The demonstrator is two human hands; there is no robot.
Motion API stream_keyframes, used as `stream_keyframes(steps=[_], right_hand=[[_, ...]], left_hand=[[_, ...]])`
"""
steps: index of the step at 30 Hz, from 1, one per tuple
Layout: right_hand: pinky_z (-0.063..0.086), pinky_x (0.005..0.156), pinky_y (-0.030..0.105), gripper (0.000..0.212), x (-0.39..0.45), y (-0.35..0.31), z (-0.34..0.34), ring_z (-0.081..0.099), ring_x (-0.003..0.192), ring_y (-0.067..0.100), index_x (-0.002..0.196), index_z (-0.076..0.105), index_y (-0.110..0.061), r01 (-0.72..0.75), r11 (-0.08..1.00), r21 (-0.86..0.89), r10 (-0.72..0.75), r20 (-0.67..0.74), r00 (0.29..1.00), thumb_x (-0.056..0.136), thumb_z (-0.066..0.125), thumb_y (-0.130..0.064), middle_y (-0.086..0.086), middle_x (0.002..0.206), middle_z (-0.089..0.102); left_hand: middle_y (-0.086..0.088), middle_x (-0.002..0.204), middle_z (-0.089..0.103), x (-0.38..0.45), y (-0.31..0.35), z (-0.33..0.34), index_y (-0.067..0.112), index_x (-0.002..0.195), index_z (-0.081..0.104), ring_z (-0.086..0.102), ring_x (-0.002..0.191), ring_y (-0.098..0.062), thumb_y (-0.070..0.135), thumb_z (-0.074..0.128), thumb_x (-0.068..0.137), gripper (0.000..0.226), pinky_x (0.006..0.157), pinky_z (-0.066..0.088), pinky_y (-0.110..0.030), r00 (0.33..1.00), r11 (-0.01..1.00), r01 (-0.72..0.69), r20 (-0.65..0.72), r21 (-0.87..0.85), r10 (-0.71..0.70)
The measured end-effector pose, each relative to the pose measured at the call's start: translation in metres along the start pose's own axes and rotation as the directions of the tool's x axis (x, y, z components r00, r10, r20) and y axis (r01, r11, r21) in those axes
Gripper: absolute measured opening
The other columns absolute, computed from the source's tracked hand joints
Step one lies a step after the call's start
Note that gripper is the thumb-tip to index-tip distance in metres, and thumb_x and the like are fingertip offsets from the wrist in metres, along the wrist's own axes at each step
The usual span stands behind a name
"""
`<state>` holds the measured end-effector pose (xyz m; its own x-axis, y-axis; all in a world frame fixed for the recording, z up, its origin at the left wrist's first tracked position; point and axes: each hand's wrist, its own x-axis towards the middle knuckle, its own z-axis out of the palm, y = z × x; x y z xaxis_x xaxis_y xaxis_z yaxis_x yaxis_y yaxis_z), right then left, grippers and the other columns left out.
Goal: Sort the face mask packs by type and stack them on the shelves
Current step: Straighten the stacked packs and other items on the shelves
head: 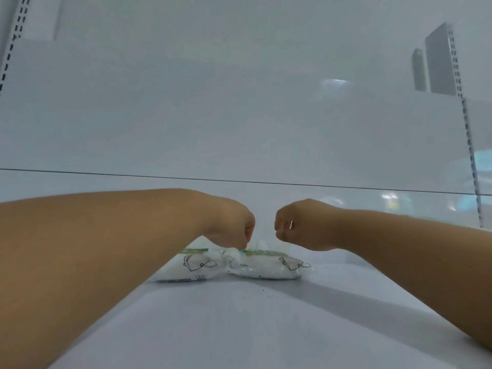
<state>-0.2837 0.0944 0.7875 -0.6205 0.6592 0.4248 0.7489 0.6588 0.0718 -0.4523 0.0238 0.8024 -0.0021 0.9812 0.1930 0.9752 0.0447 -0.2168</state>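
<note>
From the head camera we see two mask packs, the left pack [186, 267] and the right pack [266, 269], lying side by side on the white shelf [239, 328]. Our left hand [231, 222] and right hand [295, 225] bend down over them, fingers hidden; we cannot tell whether either grips. Our forearm covers part of the left pack.

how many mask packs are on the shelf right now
2: the left pack under the left hand, the right pack beside it, touching. More may hide behind the hands.
</note>
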Motion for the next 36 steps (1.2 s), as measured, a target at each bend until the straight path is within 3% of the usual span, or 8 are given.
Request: stream_keyframes(steps=[12, 17, 20, 25, 28, 30, 33, 36], right_hand=[[0.045, 0.077, 0.025, 0.018, -0.078, 0.089, -0.036, 0.058, 0.097, 0.012, 0.111, 0.066, -0.025, -0.115, 0.993, 0.015, 0.116, -0.221, 0.968, 0.093, 0.062, -0.03, -0.012, 0.102, 0.061], [0.051, 0.09, 0.029, 0.016, -0.099, 0.161, -0.051, 0.061, 0.102, 0.016, 0.109, 0.067, -0.023, -0.194, 0.98, 0.045, 0.199, -0.243, 0.949, 0.095, 0.061, -0.025, -0.007, 0.106, 0.066], [0.049, 0.094, 0.031, 0.019, -0.103, 0.207, -0.061, 0.059, 0.108, 0.019, 0.114, 0.067, -0.02, -0.244, 0.969, 0.048, 0.248, -0.263, 0.932, 0.096, 0.06, -0.024, -0.004, 0.114, 0.064], [0.045, 0.095, 0.033, 0.055, -0.098, 0.254, -0.053, 0.054, 0.12, 0.022, 0.134, 0.054, -0.019, -0.377, 0.926, 0.003, 0.375, -0.101, 0.921, 0.092, 0.062, -0.054, -0.001, 0.133, 0.057], [0.046, 0.081, 0.031, 0.054, -0.096, 0.266, -0.04, 0.058, 0.106, 0.02, 0.119, 0.062, -0.016, -0.364, 0.925, 0.106, 0.37, -0.045, 0.928, 0.09, 0.059, -0.061, -0.001, 0.118, 0.065], [0.048, 0.082, 0.032, 0.05, -0.096, 0.271, -0.035, 0.062, 0.099, 0.019, 0.107, 0.064, -0.015, -0.325, 0.923, 0.207, 0.344, -0.063, 0.937, 0.087, 0.062, -0.061, -0.001, 0.103, 0.069], [0.049, 0.076, 0.03, 0.037, -0.099, 0.274, -0.031, 0.062, 0.089, 0.017, 0.101, 0.065, -0.017, -0.306, 0.909, 0.283, 0.347, -0.106, 0.932, 0.088, 0.066, -0.052, -0.002, 0.093, 0.068], [0.05, 0.071, 0.029, 0.023, -0.102, 0.27, -0.027, 0.062, 0.081, 0.017, 0.098, 0.066, -0.016, -0.272, 0.9, 0.341, 0.335, -0.142, 0.931, 0.091, 0.063, -0.038, -0.001, 0.089, 0.068]], left_hand=[[0.004, 0.116, 0.066, 0.0, 0.117, -0.033, 0.027, 0.123, 0.06, 0.064, 0.107, -0.017, 0.031, 0.055, 0.098, 0.025, 0.084, 0.049, -0.029, 0.991, 0.99, -0.132, 0.024, 0.038, 0.131], [0.01, 0.084, 0.058, 0.025, 0.185, -0.052, 0.022, 0.126, 0.059, 0.062, 0.095, -0.015, 0.027, 0.053, 0.1, 0.027, 0.085, 0.051, -0.029, 0.987, 0.987, -0.159, 0.019, -0.001, 0.159], [0.008, 0.086, 0.059, 0.047, 0.222, -0.064, 0.02, 0.127, 0.057, 0.064, 0.094, -0.016, 0.026, 0.052, 0.101, 0.027, 0.087, 0.054, -0.031, 0.988, 0.986, -0.154, 0.0, -0.059, 0.154], [0.001, 0.11, 0.064, 0.084, 0.268, -0.071, 0.017, 0.135, 0.053, 0.069, 0.103, -0.021, 0.024, 0.052, 0.102, 0.034, 0.092, 0.058, -0.039, 0.994, 0.989, -0.099, 0.044, -0.113, 0.104], [0.002, 0.11, 0.065, 0.102, 0.283, -0.065, 0.012, 0.134, 0.055, 0.071, 0.097, -0.019, 0.026, 0.048, 0.102, 0.035, 0.088, 0.059, -0.037, 0.998, 0.981, -0.053, 0.007, -0.188, 0.056], [0.001, 0.107, 0.067, 0.115, 0.285, -0.055, 0.009, 0.129, 0.056, 0.073, 0.088, -0.02, 0.025, 0.043, 0.104, 0.033, 0.084, 0.06, -0.035, 0.999, 0.936, -0.006, -0.048, -0.353, -0.012], [-0.007, 0.101, 0.073, 0.121, 0.284, -0.042, 0.009, 0.121, 0.053, 0.069, 0.076, -0.024, 0.035, 0.043, 0.105, 0.032, 0.075, 0.056, -0.034, 0.983, 0.685, 0.072, -0.062, -0.725, -0.17], [-0.006, 0.101, 0.074, 0.12, 0.279, -0.034, 0.014, 0.112, 0.054, 0.065, 0.089, -0.021, 0.042, 0.048, 0.103, 0.03, 0.075, 0.047, -0.03, 0.951, 0.548, 0.124, -0.058, -0.827, -0.303]])
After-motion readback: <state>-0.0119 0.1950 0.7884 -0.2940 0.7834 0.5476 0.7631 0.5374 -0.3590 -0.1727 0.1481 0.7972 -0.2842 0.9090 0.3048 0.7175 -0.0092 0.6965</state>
